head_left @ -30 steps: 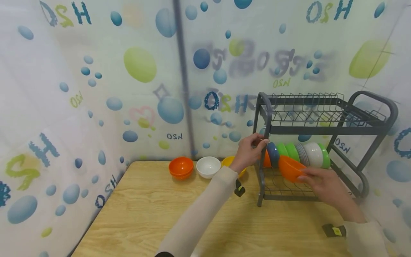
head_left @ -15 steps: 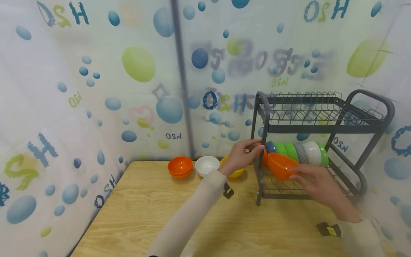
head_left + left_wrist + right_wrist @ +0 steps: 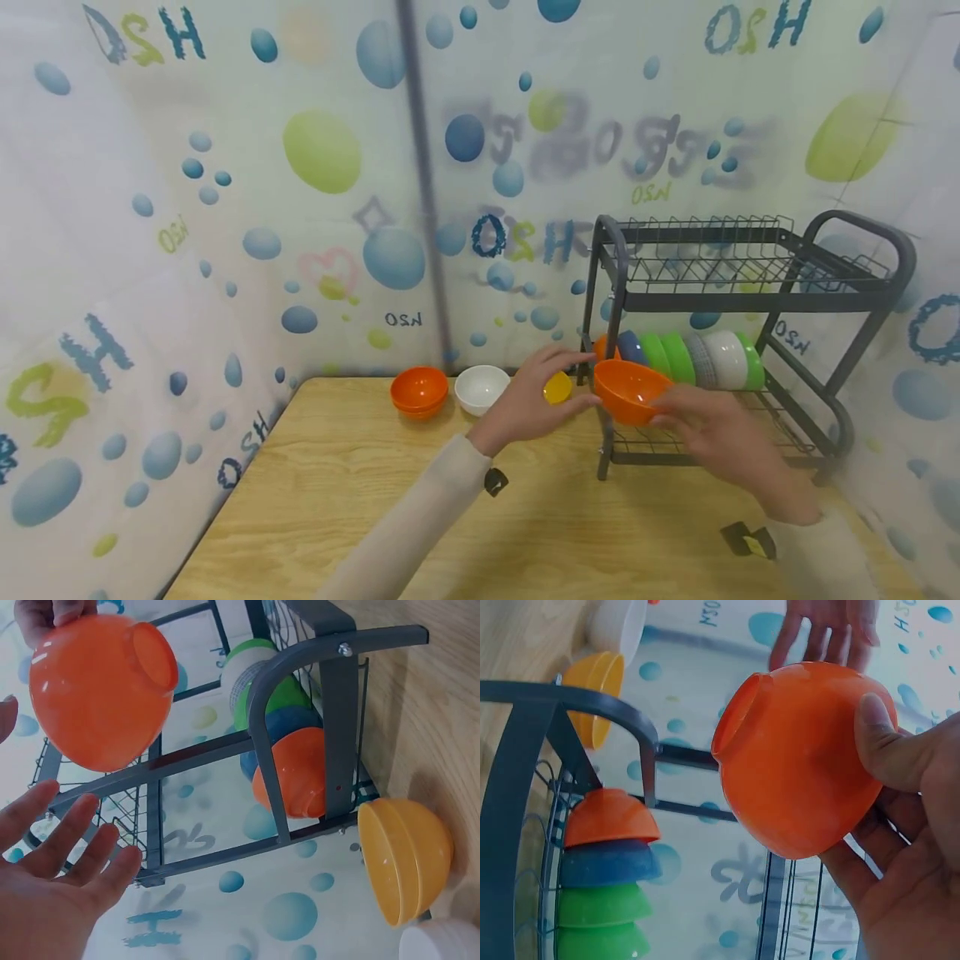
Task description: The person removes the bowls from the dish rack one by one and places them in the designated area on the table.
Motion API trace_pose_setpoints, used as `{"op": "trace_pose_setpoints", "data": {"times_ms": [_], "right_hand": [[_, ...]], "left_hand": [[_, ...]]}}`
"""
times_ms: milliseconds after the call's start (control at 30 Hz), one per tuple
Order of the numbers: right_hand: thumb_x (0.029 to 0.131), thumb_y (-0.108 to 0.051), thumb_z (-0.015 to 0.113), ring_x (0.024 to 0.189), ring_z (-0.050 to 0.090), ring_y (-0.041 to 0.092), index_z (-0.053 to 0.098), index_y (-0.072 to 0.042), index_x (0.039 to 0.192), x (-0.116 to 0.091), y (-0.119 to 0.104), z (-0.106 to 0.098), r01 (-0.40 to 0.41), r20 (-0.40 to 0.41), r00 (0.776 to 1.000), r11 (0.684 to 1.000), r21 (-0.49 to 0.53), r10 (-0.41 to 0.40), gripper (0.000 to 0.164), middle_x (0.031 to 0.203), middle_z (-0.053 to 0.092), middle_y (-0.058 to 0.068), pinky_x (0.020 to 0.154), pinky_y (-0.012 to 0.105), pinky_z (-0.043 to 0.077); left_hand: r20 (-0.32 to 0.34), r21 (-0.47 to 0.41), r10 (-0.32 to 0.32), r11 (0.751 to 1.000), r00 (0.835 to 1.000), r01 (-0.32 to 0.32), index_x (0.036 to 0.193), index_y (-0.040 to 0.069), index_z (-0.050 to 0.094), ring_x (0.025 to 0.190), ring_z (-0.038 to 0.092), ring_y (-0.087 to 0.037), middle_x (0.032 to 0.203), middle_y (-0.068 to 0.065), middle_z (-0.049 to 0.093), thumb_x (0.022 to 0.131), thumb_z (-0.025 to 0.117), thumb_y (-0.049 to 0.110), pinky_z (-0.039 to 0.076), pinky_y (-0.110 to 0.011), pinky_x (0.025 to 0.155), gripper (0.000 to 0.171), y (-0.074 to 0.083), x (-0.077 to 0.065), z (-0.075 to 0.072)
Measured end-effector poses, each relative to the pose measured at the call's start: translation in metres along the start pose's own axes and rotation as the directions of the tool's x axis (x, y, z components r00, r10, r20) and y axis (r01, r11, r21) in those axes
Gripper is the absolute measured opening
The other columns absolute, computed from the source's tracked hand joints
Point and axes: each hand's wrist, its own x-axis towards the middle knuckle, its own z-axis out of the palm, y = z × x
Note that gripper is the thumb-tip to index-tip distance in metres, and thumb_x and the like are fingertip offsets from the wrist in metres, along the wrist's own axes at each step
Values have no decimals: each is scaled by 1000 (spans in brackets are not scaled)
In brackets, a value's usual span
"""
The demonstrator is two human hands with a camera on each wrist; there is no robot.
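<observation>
My right hand (image 3: 723, 437) grips an orange bowl (image 3: 630, 392) by its right side, in front of the lower tier of the grey dish rack (image 3: 750, 302). In the right wrist view the thumb lies on the outside of the orange bowl (image 3: 802, 757), its foot ring facing left. My left hand (image 3: 528, 400), fingers spread, reaches toward the bowl's left rim. A gap shows between the left hand (image 3: 67, 877) and the bowl in the left wrist view. Behind, a row of bowls stands on edge in the lower tier: orange (image 3: 611, 817), blue (image 3: 607, 862), green (image 3: 600, 904), patterned and white.
Along the table's back edge stand orange bowls (image 3: 418, 392), a white bowl (image 3: 480, 388) and yellow bowls (image 3: 409, 855), partly behind the left hand in the head view. The rack's upper tier is a bare wire basket (image 3: 712, 271). A patterned curtain (image 3: 225, 250) hangs behind the wooden table (image 3: 337, 483).
The right hand has carried the orange bowl left and turned its opening more upward. The left hand has left the rack's left post, moved left and down, and its fingers have spread.
</observation>
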Motion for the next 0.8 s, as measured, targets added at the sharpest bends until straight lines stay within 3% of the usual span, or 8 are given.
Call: {"op": "trace_pose_setpoints", "data": {"times_ms": [133,300,500,667,800], "right_hand": [[72,8,84,86,70,10,78,-16,99,3,-7,7,47,12,999,998,51,-48,37,96,78,-4,91,1,44],[72,10,83,88,70,10,79,-16,101,6,-16,14,87,18,996,991,98,-89,39,99,79,-2,92,2,45],[74,8,83,90,69,13,80,-15,102,10,-25,22,86,60,994,988,129,-94,36,102,80,-1,91,5,48],[73,4,85,101,73,25,81,-18,104,11,-30,27,89,84,991,987,135,-101,38,107,80,1,101,6,44],[73,1,86,97,71,19,81,-19,103,12,-32,31,105,92,989,986,132,-117,36,106,79,0,97,10,50]], "left_hand": [[-29,38,129,991,991,-128,142,19,60,130,51,-14,140,4,57,92,77,39,50,-39,110,57,3,-15,-3],[3,120,274,955,962,-273,133,12,67,123,53,-12,130,2,62,91,79,32,49,-27,107,48,9,-25,-6],[73,220,310,922,948,-319,115,15,75,110,57,-10,114,5,68,93,77,27,50,-19,99,24,17,-37,-13],[80,229,347,906,934,-356,107,15,76,105,60,-12,110,4,72,93,77,18,51,-17,96,14,19,-45,-18],[80,210,373,900,924,-381,106,14,76,103,65,-12,112,1,75,94,76,14,52,-19,100,12,18,-49,-20]]}}
